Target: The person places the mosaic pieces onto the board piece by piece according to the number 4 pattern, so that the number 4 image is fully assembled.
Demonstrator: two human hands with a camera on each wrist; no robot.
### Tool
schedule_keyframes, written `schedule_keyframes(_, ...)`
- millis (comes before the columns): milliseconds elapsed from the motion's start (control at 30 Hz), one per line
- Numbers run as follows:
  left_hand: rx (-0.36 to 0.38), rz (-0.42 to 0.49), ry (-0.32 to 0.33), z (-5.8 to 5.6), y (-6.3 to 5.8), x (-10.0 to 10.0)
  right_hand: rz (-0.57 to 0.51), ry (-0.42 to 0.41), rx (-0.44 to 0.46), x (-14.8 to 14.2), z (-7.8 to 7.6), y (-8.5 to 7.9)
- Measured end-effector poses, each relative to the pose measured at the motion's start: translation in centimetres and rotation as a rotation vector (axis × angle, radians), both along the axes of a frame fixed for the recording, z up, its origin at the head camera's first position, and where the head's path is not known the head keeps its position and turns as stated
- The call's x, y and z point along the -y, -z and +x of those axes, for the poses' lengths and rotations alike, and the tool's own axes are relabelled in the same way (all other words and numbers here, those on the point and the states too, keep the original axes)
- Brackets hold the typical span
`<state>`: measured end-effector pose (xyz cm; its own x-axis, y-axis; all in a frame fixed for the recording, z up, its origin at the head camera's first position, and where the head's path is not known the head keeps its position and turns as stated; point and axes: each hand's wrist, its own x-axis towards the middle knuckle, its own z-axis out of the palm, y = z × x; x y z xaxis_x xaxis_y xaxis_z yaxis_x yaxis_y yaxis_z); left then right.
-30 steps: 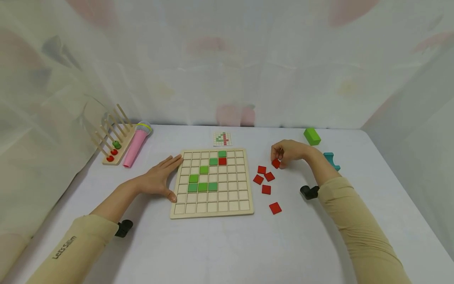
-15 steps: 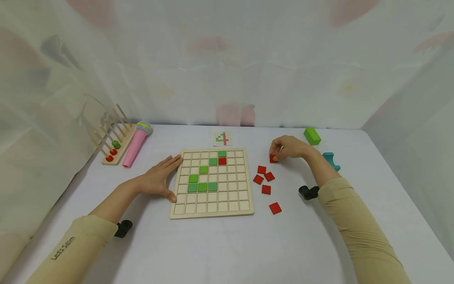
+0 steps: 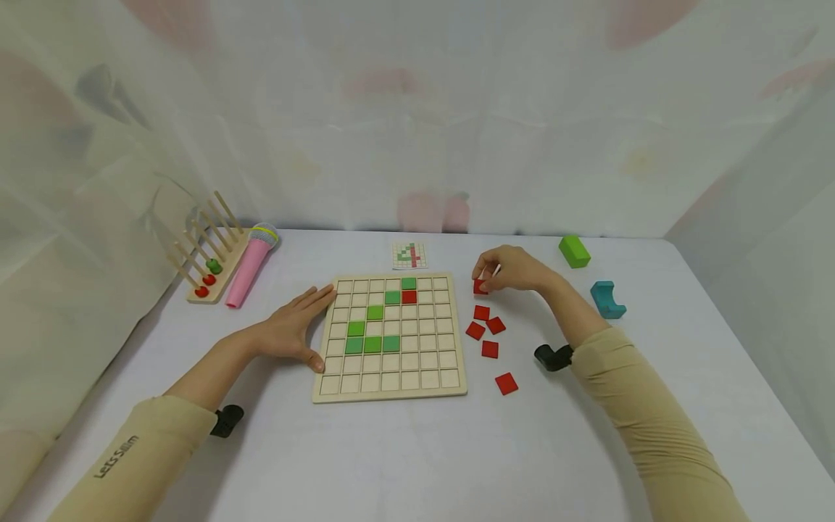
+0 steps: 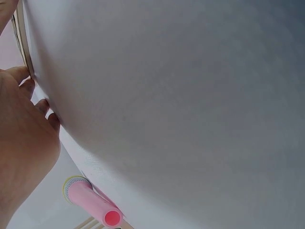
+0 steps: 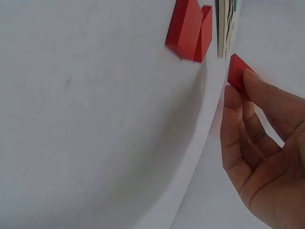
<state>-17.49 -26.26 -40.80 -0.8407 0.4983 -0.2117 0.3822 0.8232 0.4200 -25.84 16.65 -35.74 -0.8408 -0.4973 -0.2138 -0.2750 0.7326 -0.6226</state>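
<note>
My right hand pinches a red square tile between thumb and fingers, right of the board's upper corner. The right wrist view shows the same tile raised off the cloth at the fingertips. A wooden grid board lies flat in the middle, with several green tiles set in its cells and one red tile below the topmost green one. Spread along the board's left edge, my left hand touches its rim with thumb and fingertips. Several loose red tiles lie right of the board.
A small pattern card lies behind the board. Far left stand a pegged wooden rack with red and green beads and a pink toy microphone. At the right are a green block and a teal curved block.
My right hand has lifted the red tile from the cloth and carried it left, toward the board. My left hand keeps its place at the board's edge.
</note>
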Motion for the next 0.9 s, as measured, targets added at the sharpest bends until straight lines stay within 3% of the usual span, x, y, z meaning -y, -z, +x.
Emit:
schedule_keyframes(633, 0.002, 0.015, 0.002, 0.0, 0.2, 0.1, -0.110, -0.115, -0.032, 6.1, 0.4, 0.1)
schedule_keyframes(900, 0.006, 0.019, 0.002, 0.1, 0.0, 0.1, -0.156, -0.153, 0.020, 8.4, 0.4, 0.0)
